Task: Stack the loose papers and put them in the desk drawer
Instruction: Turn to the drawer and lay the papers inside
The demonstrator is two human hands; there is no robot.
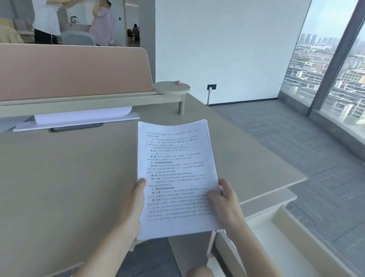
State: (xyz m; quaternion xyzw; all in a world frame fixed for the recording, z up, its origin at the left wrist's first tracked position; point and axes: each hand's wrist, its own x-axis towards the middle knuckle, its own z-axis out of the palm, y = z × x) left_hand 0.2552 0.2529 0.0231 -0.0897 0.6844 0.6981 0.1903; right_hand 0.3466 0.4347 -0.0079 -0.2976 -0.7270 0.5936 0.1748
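Both hands are gripping the papers [176,174] now, the left hand [133,205] clamping the near left edge with its thumb on top, the right hand [226,204] pinching the right edge, fingers curling behind. The stack is hovering above the counter [46,187] near its front right corner, printed side up, far end sagging a little, so two hands are probably keeping the sheets square and together. Down to the right the drawer [302,252] is standing open and looking empty, ready to take them. More white sheets [78,117] are lying at the back of the counter under the pink divider [53,76], apart from the stack, so the gathering may not be finished. Judging by this, the stack is heading drawerwards.
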